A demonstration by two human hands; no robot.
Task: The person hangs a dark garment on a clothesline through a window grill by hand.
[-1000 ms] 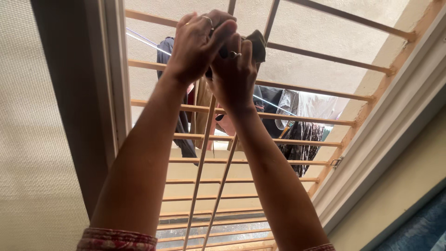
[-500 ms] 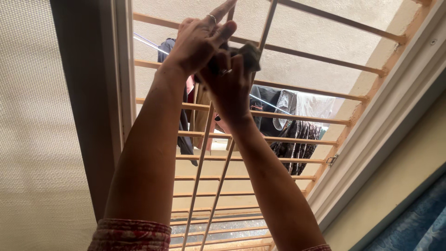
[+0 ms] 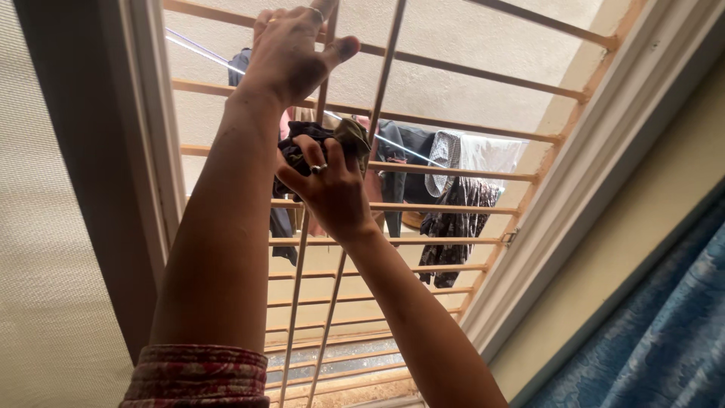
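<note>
Bunching a dark cloth [image 3: 332,143] in our right hand [image 3: 328,189] against the window grille [image 3: 393,53], we judge it soft, light, best gripped wadded; our left hand [image 3: 291,53] curls around an upper bar.

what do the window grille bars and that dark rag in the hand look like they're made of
Window grille bars: probably metal, painted a matt cream or peach; thin, straight rods joined at crossings, with paint looking worn in spots.

Dark rag: soft woven cloth, dull and unshiny; it bunches and folds in the right hand, pressed against an upright bar. The exact fibre cannot be told.
</note>
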